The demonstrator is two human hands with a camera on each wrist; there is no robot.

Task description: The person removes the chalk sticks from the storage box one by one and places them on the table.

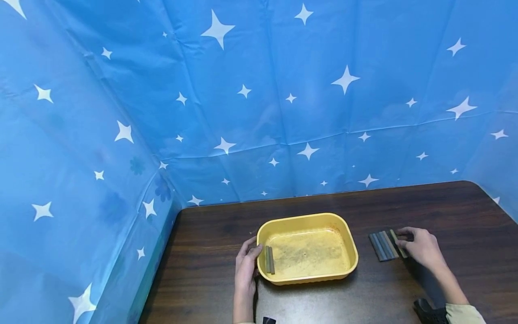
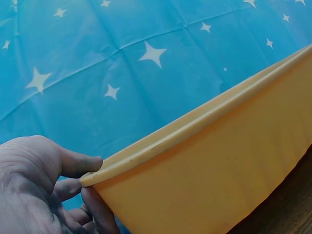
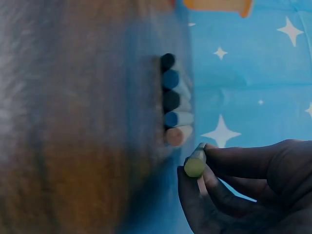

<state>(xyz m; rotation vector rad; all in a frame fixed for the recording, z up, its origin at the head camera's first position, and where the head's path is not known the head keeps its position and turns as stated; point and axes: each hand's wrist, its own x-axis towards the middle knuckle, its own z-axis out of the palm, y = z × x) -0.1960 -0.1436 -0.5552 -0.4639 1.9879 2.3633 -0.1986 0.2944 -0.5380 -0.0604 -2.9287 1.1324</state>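
A yellow plastic tub (image 1: 307, 280) stands on the table, with two chalk sticks (image 1: 272, 261) lying side by side against its left end. My left hand (image 1: 244, 265) grips the tub's left end; in the left wrist view, its thumb lies on top of the rim (image 2: 161, 142) and the fingers are below. To the right of the tub, several coloured chalk sticks (image 1: 379, 246) lie in a tight row. My right hand (image 1: 425, 247) pinches a yellowish chalk stick (image 3: 195, 166) between thumb and fingers, just right of that row. Dark dust marks the fingertips.
The dark wood-grain table (image 1: 210, 252) ends at a blue curtain (image 1: 251, 117) with white stars, which hangs behind it and along the left. Dark wrist gear (image 1: 430, 311) shows by the right sleeve (image 1: 465, 313). Dusty smudges mark the tub's floor.
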